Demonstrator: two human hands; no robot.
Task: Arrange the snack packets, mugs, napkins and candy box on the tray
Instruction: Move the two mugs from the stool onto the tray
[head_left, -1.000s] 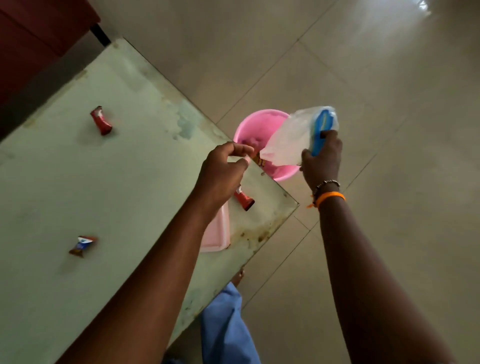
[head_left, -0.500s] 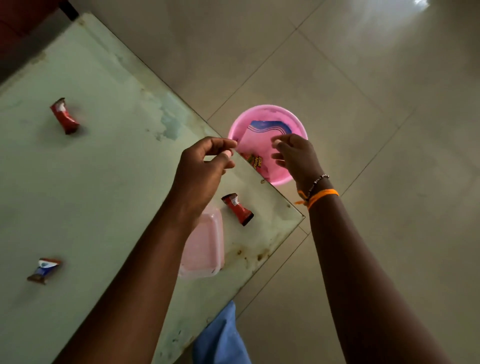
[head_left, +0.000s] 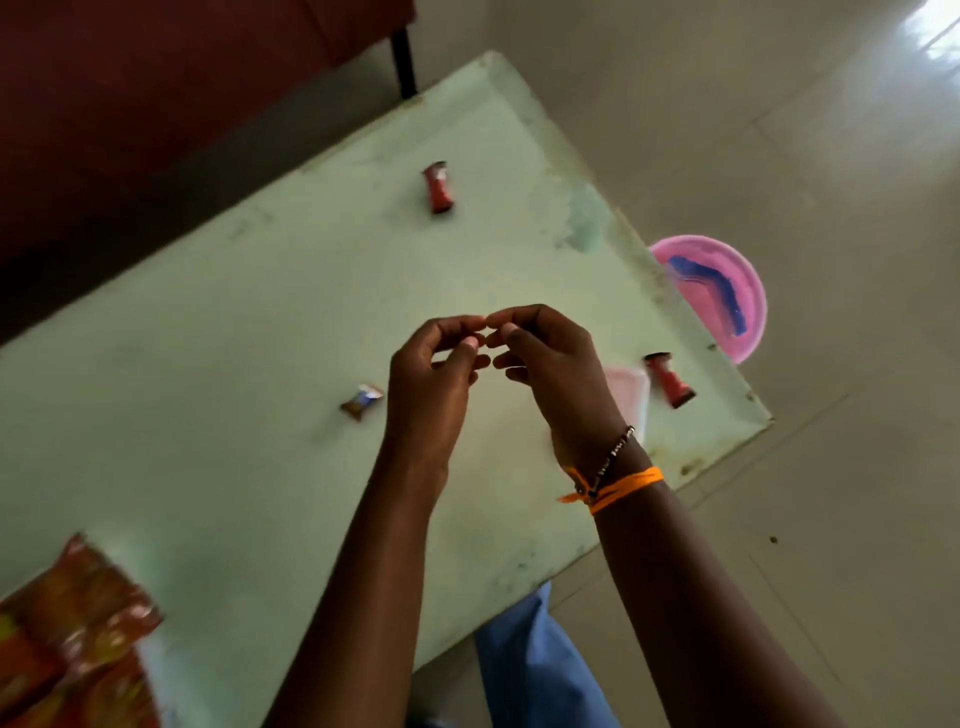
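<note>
My left hand (head_left: 434, 379) and my right hand (head_left: 553, 374) meet above the middle of the pale green table (head_left: 218, 332), curled fingertips touching, nothing visible in either. A small pink candy box (head_left: 627, 391) lies just right of my right hand, partly hidden by it. One red wrapped candy (head_left: 670, 379) lies beside the box, another red candy (head_left: 439, 187) at the far side. A brown and blue candy (head_left: 362, 401) lies left of my left hand. Orange snack packets (head_left: 72, 634) sit at the near left corner. No tray, mugs or napkins are in view.
A pink bin (head_left: 727, 270) holding a blue and white plastic wrapper stands on the tiled floor off the table's right corner. Dark red furniture (head_left: 156, 78) runs behind the table. My blue trouser leg (head_left: 535, 670) is at the near table edge.
My right hand has let the wrapper drop into the pink bin and come back over the table. Both hands now meet at the fingertips. The view has swung left onto the table.
</note>
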